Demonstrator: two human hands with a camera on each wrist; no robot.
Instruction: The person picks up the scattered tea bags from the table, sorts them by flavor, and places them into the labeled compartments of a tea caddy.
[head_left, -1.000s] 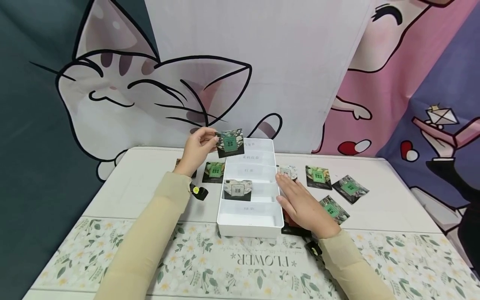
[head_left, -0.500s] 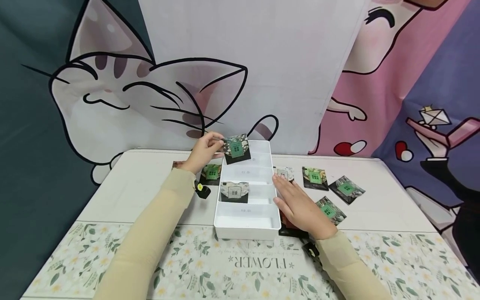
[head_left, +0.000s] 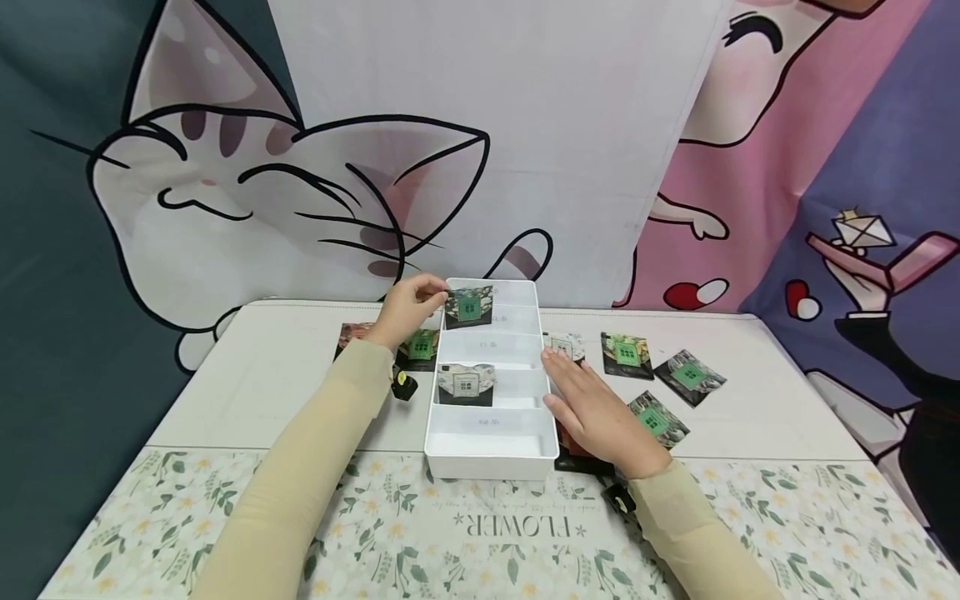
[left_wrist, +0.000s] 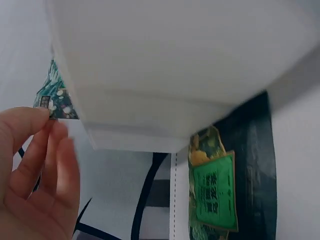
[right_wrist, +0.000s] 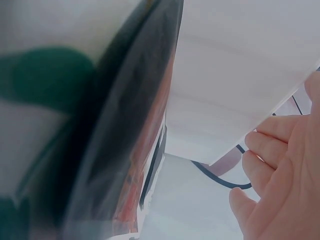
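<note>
My left hand (head_left: 408, 310) pinches the upper left corner of a dark tea bag packet (head_left: 469, 307) with a green label. That packet stands at the left side of a far compartment in the white divided box (head_left: 492, 468). In the left wrist view, thumb and fingertips grip the packet's corner (left_wrist: 62, 102) just past the box rim. My right hand (head_left: 600, 412) lies along the box's right rim with its fingers straight, and in the right wrist view its fingertips touch the wall (right_wrist: 225, 110). A pale-labelled packet (head_left: 466, 384) leans in a nearer compartment.
Left of the box lie a green-labelled packet (head_left: 419, 346) and a reddish one (head_left: 352, 335). Several more packets are spread to the right, among them a yellow-green one (head_left: 627, 353) and a dark one (head_left: 690, 377). A reddish packet (head_left: 573, 454) is partly under my right hand.
My left hand has moved right and down, bringing the packet from above the box's left edge down into a far compartment. The right hand stays at the rim; the head view shifted slightly.
</note>
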